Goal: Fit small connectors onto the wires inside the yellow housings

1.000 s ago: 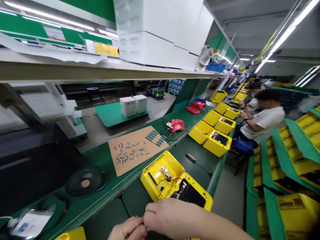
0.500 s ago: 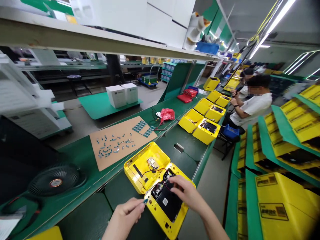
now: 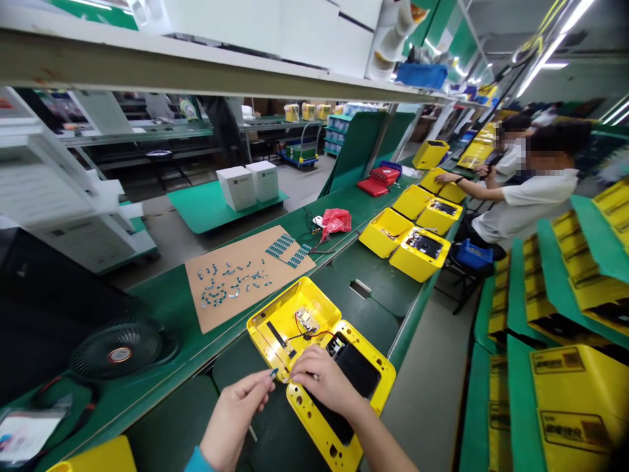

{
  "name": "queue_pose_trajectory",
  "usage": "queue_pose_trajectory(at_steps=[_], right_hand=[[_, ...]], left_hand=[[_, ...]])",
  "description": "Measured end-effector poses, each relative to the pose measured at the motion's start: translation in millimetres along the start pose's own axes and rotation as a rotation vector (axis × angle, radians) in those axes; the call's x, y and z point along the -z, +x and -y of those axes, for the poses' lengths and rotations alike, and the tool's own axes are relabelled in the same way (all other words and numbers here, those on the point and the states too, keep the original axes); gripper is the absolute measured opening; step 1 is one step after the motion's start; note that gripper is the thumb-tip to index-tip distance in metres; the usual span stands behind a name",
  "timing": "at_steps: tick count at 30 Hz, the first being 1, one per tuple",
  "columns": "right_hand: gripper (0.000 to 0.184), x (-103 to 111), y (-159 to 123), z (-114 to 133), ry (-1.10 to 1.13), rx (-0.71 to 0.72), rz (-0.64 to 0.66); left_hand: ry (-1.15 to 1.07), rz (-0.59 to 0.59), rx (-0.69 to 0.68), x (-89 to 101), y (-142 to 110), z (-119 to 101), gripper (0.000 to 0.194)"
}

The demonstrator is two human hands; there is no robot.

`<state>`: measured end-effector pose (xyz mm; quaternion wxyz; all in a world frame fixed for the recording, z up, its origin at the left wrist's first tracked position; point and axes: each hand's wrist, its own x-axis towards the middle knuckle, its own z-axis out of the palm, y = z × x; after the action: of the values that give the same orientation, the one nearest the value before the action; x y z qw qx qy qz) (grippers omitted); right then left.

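An opened yellow plastic case [image 3: 314, 341] lies on the green conveyor belt in front of me, with a small circuit board, red wires and a black panel inside. My left hand [image 3: 236, 416] pinches a small blue-tipped part [image 3: 273, 373] at the case's near left edge. My right hand [image 3: 322, 387] rests curled on the case's lower half, fingers pressed on the joint between the halves, close to the left hand's part.
A cardboard sheet [image 3: 246, 278] with several small blue parts lies to the left. A black fan [image 3: 118, 347] sits further left. More yellow cases [image 3: 407, 239] stand down the belt, where seated people [image 3: 531, 196] work. Stacked yellow cases [image 3: 565, 387] fill the right.
The view steadied over the case. My right hand moved from the black panel down-left to the joint beside my left hand, which still pinches the small part.
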<state>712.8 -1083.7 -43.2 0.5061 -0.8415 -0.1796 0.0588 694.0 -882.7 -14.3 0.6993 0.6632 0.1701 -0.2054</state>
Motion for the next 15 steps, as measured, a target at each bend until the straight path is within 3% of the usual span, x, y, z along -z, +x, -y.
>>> queue_pose_trajectory(at_steps=[5, 15], right_hand=[[0.014, 0.9, 2.2, 11.6, 0.218, -0.135, -0.068], [0.010, -11.7, 5.6, 22.1, 0.056, -0.208, -0.094]], left_hand=[[-0.075, -0.040, 0.010, -4.9, 12.6, 12.4, 0.054], [0.178, -0.088, -0.137, -18.5, 31.4, 30.1, 0.047]])
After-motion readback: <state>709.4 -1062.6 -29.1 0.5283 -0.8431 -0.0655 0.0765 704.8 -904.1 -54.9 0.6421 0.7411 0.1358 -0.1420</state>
